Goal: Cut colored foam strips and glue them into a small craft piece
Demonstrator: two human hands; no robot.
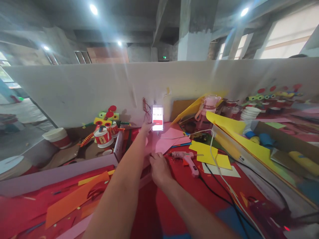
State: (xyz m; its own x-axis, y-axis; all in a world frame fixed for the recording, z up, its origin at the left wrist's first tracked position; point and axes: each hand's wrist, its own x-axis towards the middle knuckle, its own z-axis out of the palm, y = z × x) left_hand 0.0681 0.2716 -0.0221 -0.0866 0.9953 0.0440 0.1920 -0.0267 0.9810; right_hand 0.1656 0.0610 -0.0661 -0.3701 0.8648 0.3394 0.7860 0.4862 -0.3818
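My left hand point(147, 127) reaches far forward to a lit phone point(158, 114) that stands upright near the white partition. One digit lies across the lower screen at a red button, under running digits. The other fingers seem to be behind the phone's left edge, partly hidden. My right hand point(159, 166) rests palm down with loosely bent fingers on the near edge of the pink paper point(161, 142), holding nothing visible. Just right of it lies a pink hot glue gun point(186, 159), with yellow paper sheets point(211, 154) beyond.
At left, a box holds paper-cup figures point(103, 136) and stacked cups point(57, 136). Orange paper point(77, 196) lies nearer. A white cable point(216, 156) and black cords cross the right side, beside a long box point(249, 159). A pink bottle point(209, 106) stands behind.
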